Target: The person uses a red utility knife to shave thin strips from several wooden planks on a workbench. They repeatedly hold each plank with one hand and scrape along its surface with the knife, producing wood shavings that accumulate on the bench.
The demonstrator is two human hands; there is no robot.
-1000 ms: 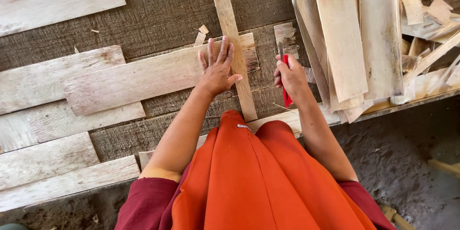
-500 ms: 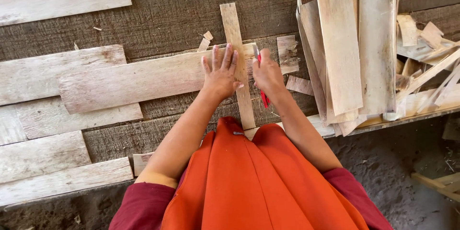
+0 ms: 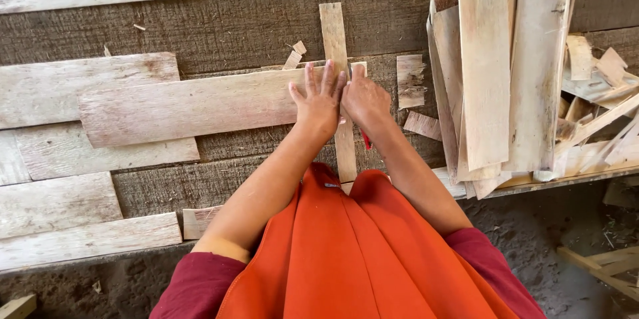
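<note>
The left hand [image 3: 321,101] lies flat, fingers spread and straight, pressing down on the right end of a long pale board [image 3: 193,106] that runs across the middle of the dark plank bench [image 3: 266,0]. It grips nothing; the palm simply bears on the wood. A narrow strip [image 3: 335,33] stands crosswise over that board, reaching from the far part of the bench to its near edge, and the left fingertips touch its left side.

The right hand [image 3: 365,101] is closed around a red-handled tool [image 3: 365,138], of which only a small red tip shows below the wrist; the working end is hidden under the knuckles, so what kind of tool it is cannot be told. One second ago this hand was apart from the strip, off to its right, with the red handle plainly in view. Half a second ago it had drawn closer. Now it sits on the strip, touching the left hand, right where strip and board cross.

The left hand has stayed in place on the board through all three moments.

A heap of split boards [image 3: 492,73] lies at the right end of the bench, and small offcuts [image 3: 411,79] rest between it and the hands.
</note>
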